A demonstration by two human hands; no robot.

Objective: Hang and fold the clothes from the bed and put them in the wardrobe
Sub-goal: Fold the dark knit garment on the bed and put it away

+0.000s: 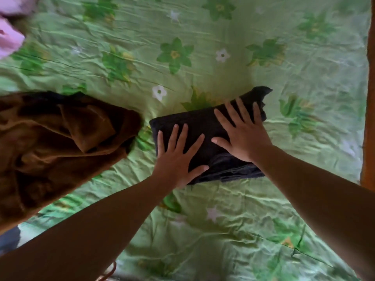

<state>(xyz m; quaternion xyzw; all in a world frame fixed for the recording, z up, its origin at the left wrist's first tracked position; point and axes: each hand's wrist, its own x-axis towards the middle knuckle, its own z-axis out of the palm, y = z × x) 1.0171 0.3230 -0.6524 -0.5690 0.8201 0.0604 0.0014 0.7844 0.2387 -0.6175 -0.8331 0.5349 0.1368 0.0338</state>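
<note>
A dark navy garment (200, 126), folded into a thick rectangle, lies in the middle of the bed, one loose corner sticking up at its far right. My left hand (178, 157) presses flat on its near left part with fingers spread. My right hand (241, 132) lies flat on its right half, fingers straight and spread toward the loose corner. Both palms face down and neither hand curls round the cloth.
The bed wears a green sheet (203, 57) with a flower print. A crumpled brown garment (54, 142) lies to the left, close to the folded piece. Pink cloth (9, 35) shows at the top left corner. An orange-brown wooden edge (368, 118) runs along the right.
</note>
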